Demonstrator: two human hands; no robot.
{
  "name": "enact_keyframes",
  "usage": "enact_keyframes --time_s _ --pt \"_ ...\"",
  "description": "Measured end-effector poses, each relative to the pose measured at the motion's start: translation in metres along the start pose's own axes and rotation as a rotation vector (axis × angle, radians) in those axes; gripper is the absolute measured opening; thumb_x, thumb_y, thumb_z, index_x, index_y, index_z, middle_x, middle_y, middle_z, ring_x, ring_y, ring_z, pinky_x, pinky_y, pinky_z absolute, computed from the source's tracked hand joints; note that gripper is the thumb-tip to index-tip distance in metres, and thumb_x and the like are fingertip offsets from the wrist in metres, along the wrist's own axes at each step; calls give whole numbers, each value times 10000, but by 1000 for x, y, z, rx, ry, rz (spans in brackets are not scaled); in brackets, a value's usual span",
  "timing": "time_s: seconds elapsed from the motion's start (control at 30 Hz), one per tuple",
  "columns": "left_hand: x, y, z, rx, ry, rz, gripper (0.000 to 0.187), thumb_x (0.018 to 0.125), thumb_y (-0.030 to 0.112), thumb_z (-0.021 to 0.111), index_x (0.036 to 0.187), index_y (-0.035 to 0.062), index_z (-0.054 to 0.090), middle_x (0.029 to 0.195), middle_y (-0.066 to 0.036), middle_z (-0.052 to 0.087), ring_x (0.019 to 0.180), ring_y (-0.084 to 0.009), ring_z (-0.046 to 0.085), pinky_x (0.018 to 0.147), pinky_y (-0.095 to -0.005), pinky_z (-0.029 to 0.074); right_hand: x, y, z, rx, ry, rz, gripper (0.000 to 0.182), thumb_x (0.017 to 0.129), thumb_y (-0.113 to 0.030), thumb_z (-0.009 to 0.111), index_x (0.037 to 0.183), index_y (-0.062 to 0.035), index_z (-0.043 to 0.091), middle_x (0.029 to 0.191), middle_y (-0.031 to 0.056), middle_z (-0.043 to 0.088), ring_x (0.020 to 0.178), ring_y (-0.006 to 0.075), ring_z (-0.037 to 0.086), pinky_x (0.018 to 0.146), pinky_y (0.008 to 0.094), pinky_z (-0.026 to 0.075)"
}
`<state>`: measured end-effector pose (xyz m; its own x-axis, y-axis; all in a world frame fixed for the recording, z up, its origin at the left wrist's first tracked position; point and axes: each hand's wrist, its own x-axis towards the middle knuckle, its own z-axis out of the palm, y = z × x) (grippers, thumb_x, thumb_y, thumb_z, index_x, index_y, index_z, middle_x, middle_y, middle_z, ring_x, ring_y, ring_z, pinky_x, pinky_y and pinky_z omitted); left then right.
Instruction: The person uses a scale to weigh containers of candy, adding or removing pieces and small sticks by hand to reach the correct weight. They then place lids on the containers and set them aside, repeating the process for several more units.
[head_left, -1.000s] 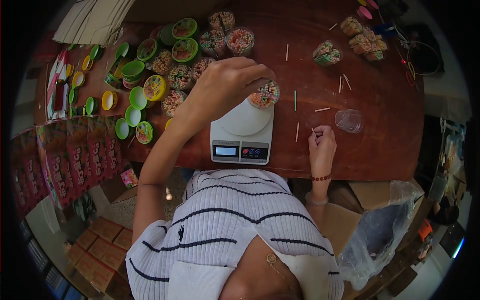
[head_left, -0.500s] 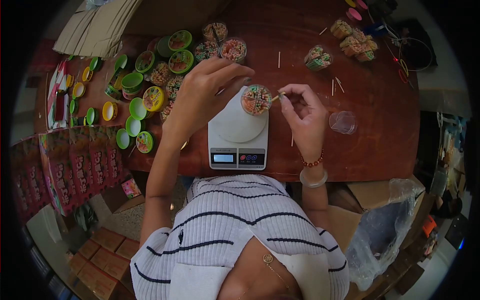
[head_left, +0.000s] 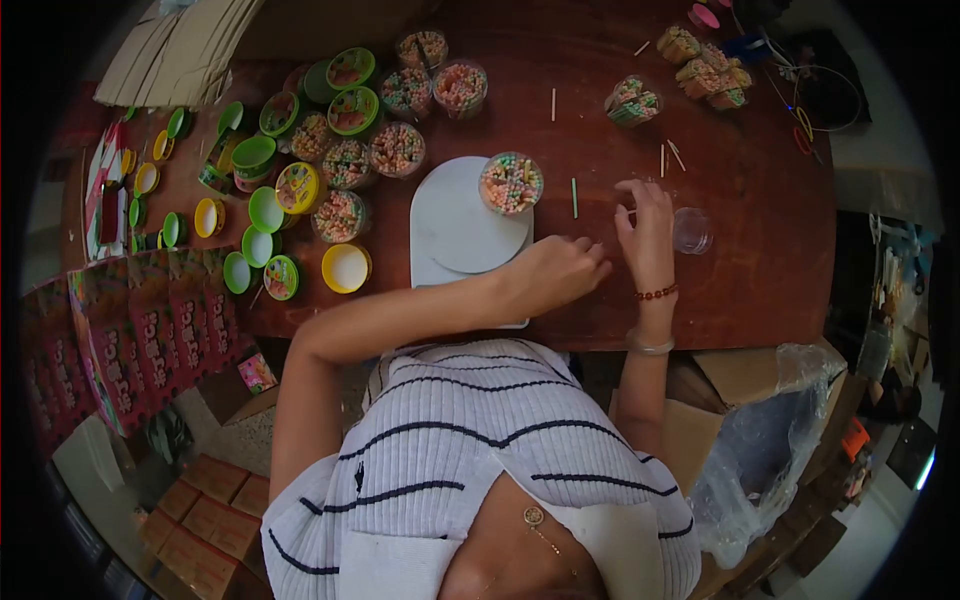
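Note:
My left hand [head_left: 556,271] reaches across the front right of the white kitchen scale [head_left: 455,215] to the table. Its fingertips are closed together, and whatever they pinch is hidden. A round clear tub of pastel sticks [head_left: 511,184] stands on the scale's back right. My right hand [head_left: 648,222] hovers over the table right of the scale, fingers curved and thumb apart from them. Between the tub and this hand lies a loose green stick [head_left: 574,198]. Just right of my right hand is an empty clear plastic cup [head_left: 692,231]. My left forearm covers the scale's display.
Several filled tubs [head_left: 397,150] stand left of the scale, among green and yellow lids [head_left: 298,188] and a yellow-rimmed cup [head_left: 346,268]. Another filled tub [head_left: 632,101] and bundled sticks [head_left: 712,75] sit at the back right. An open carton [head_left: 745,375] adjoins the front right edge.
My left hand has come down from above the tubs to the table right of the scale. My right hand has moved right, away from the tub. A green stick now lies on the table.

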<state>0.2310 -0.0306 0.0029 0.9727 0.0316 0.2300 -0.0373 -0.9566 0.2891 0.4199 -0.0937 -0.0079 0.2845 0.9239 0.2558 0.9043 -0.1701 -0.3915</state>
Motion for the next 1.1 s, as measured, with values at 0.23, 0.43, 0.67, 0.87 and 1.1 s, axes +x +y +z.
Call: enact_keyframes --time_s 0.23,0.43,0.67,0.87,1.1 --pt "43 -9 19 229 -160 231 159 820 85 651 684 97 733 760 -65 741 706 -207 742 552 -325 557 -18 11 5 41 -177 155 151 884 6 650 1012 -17 574 986 188 574 844 378 632 738 450 524" --pt "33 -13 13 105 -113 218 66 821 66 663 791 61 721 740 -96 730 705 -265 744 585 -376 576 -30 -2 -5 324 -176 181 172 898 24 649 1042 -6 560 1017 171 574 840 304 653 736 411 529" --pt "0 -18 -107 -625 117 -96 174 870 2 662 1033 -1 600 882 -143 721 796 -288 747 677 -373 598 -40 1 -1 216 -214 83 227 854 68 639 1057 -2 565 1035 182 548 961 349 606 800 433 515" --pt "-61 -62 -129 -504 547 -492 253 877 -36 723 1112 56 729 996 -37 761 862 -88 723 739 -258 595 -36 2 -20 108 -177 -60 226 896 97 558 1099 1 575 1047 171 573 1008 355 563 876 428 483" --pt "-69 -64 -111 -369 457 -475 188 871 3 736 1045 70 724 946 -33 753 765 -166 678 653 -313 529 -34 8 -14 55 -177 -116 251 901 104 551 1136 17 570 1081 169 582 1011 354 565 873 447 498"
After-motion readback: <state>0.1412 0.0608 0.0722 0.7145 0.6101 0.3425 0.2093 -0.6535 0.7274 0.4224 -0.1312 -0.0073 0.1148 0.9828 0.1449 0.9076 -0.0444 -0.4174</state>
